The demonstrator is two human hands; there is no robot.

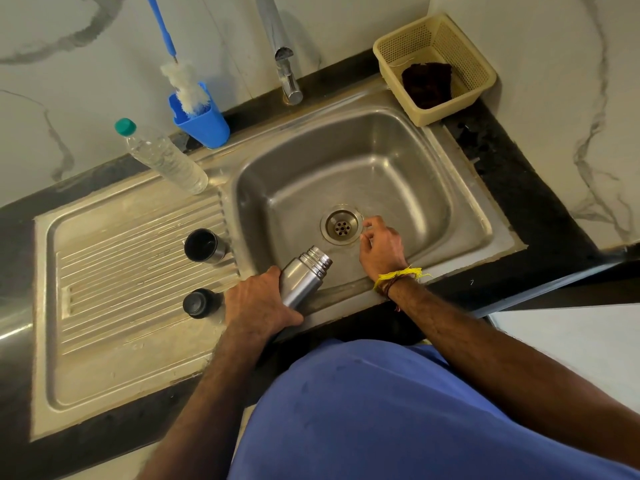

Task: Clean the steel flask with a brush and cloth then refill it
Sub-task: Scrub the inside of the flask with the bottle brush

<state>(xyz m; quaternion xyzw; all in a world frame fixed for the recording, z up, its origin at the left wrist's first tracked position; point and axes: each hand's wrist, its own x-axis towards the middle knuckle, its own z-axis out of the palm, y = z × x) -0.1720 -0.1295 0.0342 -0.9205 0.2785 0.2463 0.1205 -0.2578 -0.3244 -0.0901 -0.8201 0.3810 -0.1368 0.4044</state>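
Lower body of steel flask [302,280] concealed under left hand [258,304]; base not visible. Flask interior not observable from this angle. Right hand [379,249] fingertips curled out of sight; contents of grip, if any, not determinable. Brush [185,83] handle cut off at top edge; bristle tips hidden inside blue cup [204,124]. Tap [282,53] upper section cropped at top edge. Dark cloth [427,84] in basket [481,69] partly screened by mesh wall. Desk [519,188] cut off at left edge. Both forearms cut off at frame edges.
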